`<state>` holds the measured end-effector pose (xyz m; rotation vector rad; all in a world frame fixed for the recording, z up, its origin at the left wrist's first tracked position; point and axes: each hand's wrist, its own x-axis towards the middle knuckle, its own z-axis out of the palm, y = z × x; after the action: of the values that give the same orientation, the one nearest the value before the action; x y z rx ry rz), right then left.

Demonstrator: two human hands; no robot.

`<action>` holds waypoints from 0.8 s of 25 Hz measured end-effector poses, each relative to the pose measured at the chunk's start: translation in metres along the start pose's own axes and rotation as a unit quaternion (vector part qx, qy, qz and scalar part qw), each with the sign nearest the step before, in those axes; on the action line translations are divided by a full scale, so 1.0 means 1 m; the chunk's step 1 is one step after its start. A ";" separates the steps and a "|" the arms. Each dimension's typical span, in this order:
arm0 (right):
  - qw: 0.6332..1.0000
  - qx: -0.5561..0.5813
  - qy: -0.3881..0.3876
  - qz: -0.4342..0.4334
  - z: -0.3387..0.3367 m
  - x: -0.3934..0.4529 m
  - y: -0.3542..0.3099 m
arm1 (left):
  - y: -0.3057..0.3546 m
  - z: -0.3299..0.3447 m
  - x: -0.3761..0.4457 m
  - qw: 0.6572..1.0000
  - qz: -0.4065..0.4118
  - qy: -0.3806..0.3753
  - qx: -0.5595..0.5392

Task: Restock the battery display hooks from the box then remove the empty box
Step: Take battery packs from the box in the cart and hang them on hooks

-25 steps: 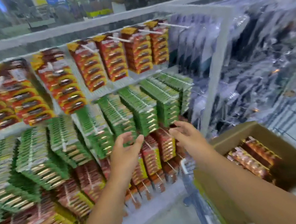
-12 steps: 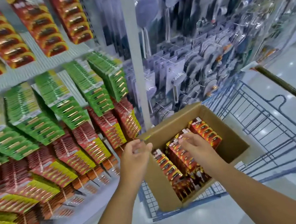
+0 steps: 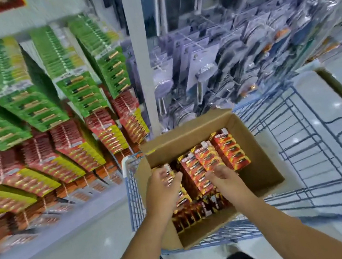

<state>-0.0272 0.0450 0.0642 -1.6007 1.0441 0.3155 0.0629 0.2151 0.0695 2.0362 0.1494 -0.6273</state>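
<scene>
Reaching into the box [image 3: 189, 139], both hands go for battery packs [image 3: 196, 170]: left hand [image 3: 163, 188] curls onto some, right hand [image 3: 224, 178] hovers loosely open. Next, lift and hang them.

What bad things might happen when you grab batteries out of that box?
The box sits tilted in the cart, so it might tip or slide. Both hands, left and right, reach among loose packs; a big handful could spill.
</scene>
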 end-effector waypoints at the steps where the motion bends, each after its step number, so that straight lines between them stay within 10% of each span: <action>1: 1.000 -0.005 -0.016 0.009 -0.003 0.011 0.001 | -0.004 0.011 0.002 1.000 -0.009 0.014 -0.003; 10: 0.989 -0.118 -0.086 0.025 -0.010 0.098 0.043 | -0.037 0.099 0.009 0.983 -0.115 0.146 0.017; 20: 0.955 -0.286 0.028 -0.077 0.031 0.149 0.082 | -0.088 0.146 0.056 0.964 -0.164 0.165 0.130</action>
<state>0.0052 0.0081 -0.1017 -2.2092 0.9071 0.5007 0.0266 0.1315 -0.0846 2.3855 0.6413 -0.5226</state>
